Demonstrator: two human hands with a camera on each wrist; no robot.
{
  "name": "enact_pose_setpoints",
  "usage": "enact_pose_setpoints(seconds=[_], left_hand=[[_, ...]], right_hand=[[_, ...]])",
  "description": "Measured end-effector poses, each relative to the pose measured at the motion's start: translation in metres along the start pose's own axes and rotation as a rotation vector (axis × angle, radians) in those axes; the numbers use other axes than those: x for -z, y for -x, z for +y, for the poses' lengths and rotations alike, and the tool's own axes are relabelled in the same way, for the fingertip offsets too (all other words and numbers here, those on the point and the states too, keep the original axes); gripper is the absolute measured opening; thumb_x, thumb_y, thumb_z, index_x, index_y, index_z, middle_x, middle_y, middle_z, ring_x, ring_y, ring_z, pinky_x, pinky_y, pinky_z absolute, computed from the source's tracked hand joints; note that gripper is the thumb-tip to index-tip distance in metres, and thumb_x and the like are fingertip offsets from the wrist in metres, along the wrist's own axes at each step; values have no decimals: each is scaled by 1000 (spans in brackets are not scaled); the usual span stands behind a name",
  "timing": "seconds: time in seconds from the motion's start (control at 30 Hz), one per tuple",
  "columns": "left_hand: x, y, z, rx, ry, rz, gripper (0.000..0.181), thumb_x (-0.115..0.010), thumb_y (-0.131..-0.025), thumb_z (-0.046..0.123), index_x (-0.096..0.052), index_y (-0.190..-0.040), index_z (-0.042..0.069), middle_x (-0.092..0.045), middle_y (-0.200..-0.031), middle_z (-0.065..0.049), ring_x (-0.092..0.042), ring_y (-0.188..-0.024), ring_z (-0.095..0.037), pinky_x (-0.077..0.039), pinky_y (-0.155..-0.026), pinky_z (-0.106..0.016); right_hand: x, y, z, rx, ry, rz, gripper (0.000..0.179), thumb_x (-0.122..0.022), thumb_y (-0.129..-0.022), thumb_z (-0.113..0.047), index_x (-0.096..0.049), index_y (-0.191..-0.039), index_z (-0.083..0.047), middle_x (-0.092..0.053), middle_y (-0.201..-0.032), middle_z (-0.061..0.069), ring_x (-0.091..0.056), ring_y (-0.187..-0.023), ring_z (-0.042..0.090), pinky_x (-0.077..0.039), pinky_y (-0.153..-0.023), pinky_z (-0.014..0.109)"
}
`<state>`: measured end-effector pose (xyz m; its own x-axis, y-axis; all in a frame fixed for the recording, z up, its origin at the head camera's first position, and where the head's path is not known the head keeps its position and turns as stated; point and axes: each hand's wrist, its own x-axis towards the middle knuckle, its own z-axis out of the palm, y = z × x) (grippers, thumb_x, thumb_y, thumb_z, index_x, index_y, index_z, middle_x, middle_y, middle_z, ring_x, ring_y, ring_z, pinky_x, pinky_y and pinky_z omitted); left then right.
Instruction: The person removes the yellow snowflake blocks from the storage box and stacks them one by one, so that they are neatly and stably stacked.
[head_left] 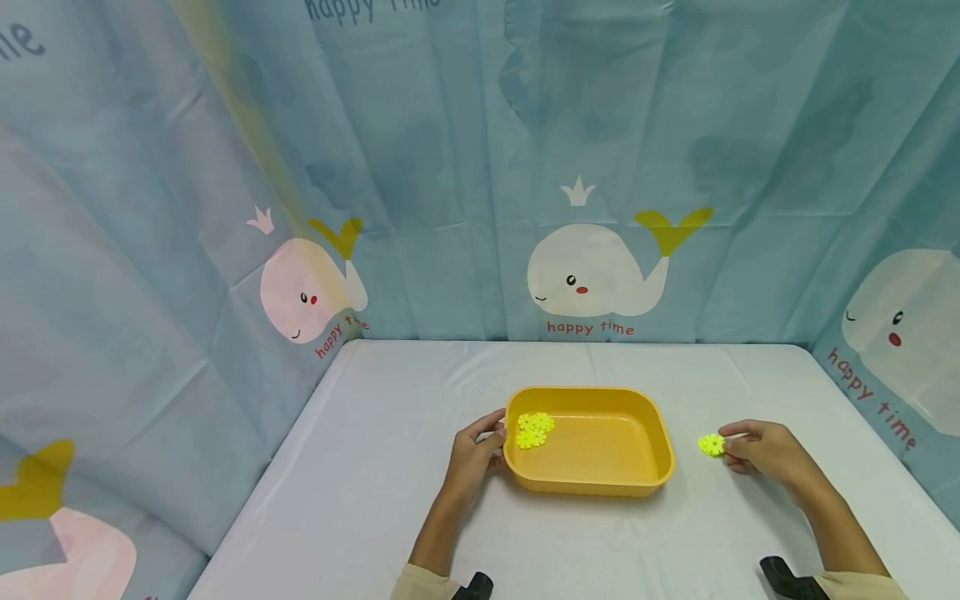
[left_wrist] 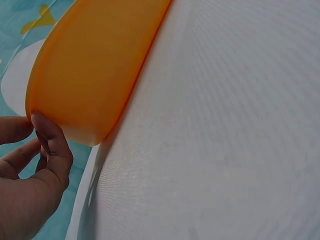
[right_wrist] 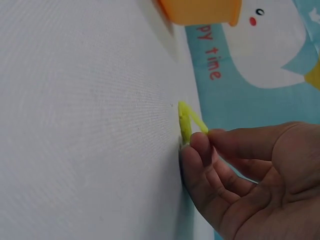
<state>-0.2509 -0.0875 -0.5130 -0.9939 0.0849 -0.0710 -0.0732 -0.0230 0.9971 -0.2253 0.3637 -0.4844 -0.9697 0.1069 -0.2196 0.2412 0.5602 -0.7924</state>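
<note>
A yellow-orange rectangular tray (head_left: 600, 450) with rounded corners lies on the white tabletop. Its left rim is pinched between the thumb and fingers of my left hand (head_left: 474, 454), as the left wrist view also shows. Inside the tray, at its left end, several bright yellow flower-shaped pieces (head_left: 534, 431) sit in a cluster. To the right of the tray, my right hand (head_left: 768, 452) pinches another yellow flower-shaped piece (head_left: 712, 444) by its edge. In the right wrist view the yellow piece (right_wrist: 185, 122) appears tilted, close to the tabletop; whether it touches is unclear.
A white cloth (head_left: 337, 500) covers the table. Blue curtains with whale prints (head_left: 596, 271) hang behind it and along both sides. Dark straps (head_left: 791, 577) show at the wrists by the beige sleeves.
</note>
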Motion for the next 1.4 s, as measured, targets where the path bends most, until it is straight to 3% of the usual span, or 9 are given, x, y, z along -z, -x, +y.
enact_pose_setpoints(seconds=[0.3, 0.67, 1.13, 1.4], left_hand=[[0, 1, -1, -1, -1, -2, 46, -62, -102, 15, -63, -147, 8, -57, -130, -17, -62, -94, -23, -57, -70, -23], [-1, 0, -1, -7, -3, -1, 45, -63, -103, 16, -63, -148, 9, -57, -129, -16, -62, -95, -24, -57, -71, -24], [0, -1, -1, -8, -2, -6, 45, -62, -103, 15, -63, -148, 9, -57, -128, -16, -61, -92, -22, -56, -70, -23], [0, 0, 0, -3, -5, 1, 45, -62, -103, 16, -63, -147, 9, -58, -128, -16, -61, -94, -21, -57, -70, -24]], right_hand=[[0, -1, 2, -18, 10, -14, 40, -61, -101, -9, -59, -131, 18, -76, -98, 7, -71, -81, 13, -62, -70, 27], [-1, -1, 5, -31, 12, 1, 43, -64, -101, -14, -60, -131, 17, -72, -111, 19, -70, -83, 12, -62, -71, 26], [0, 0, 5, -6, 26, 15, 48, -67, -100, -14, -57, -135, 17, -76, -108, 19, -73, -82, 12, -60, -70, 25], [1, 4, -3, 21, 103, 45, 50, -62, -102, -21, -56, -141, 11, -72, -114, 21, -68, -88, 19, -57, -71, 31]])
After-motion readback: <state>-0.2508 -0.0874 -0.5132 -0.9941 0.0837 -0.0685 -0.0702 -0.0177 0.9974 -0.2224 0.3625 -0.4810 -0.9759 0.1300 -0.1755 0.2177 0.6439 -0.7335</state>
